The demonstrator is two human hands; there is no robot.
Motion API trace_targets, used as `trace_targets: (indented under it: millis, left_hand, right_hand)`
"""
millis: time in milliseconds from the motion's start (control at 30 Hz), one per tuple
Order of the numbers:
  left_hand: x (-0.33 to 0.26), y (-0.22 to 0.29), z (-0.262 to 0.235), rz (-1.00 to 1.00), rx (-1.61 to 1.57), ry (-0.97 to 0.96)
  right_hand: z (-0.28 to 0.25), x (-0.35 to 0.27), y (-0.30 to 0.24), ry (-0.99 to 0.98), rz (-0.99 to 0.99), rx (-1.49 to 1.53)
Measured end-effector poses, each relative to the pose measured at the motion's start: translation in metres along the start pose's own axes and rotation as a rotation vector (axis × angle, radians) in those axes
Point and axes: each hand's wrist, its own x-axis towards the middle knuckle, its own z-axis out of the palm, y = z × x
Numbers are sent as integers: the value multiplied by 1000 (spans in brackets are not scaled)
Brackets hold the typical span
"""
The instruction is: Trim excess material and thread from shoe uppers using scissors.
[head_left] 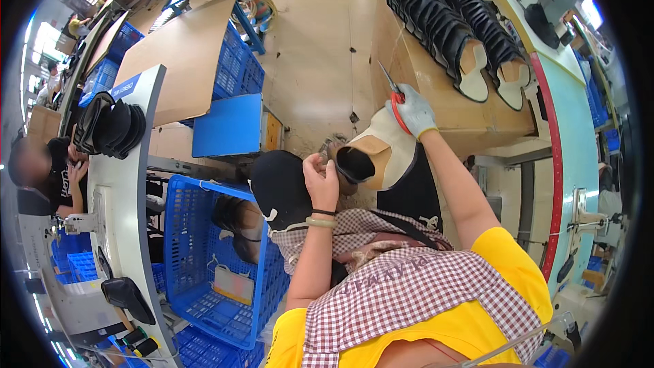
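My right hand, in a pale grey work glove, is closed round the red handles of a pair of scissors. Their blades point up and away to the left. Bare, my left hand has its fingers curled at the left edge of a shoe upper above my lap. This upper has a cream and tan lining side and a dark rounded opening beside my fingers. Part of my left hand's grip is hidden by its own fingers. Below the upper lie my black trouser legs and a checked apron.
Two rows of stacked black uppers lie on a cardboard box at the right. A blue crate with dark pieces stands at my left. Sewing benches flank both sides; another person sits at far left.
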Motion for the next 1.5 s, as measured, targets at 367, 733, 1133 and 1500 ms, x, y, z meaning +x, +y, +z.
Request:
trace_targets:
  millis: [367,733,1133,1500]
  left_hand:
    - [-39,7,0,-232,-139,-685]
    - [-47,30,-2,-297,24,-366]
    - [-27,56,3,760,516,-339]
    - [-40,44,-15,535,159,-243]
  right_hand:
    - [18,16,2,270,153,413]
    - [-64,-87,-12,-246,398,514]
    - [-93,-159,29,-945,408,1237]
    - [-60,-152,27,-1306,351,1181]
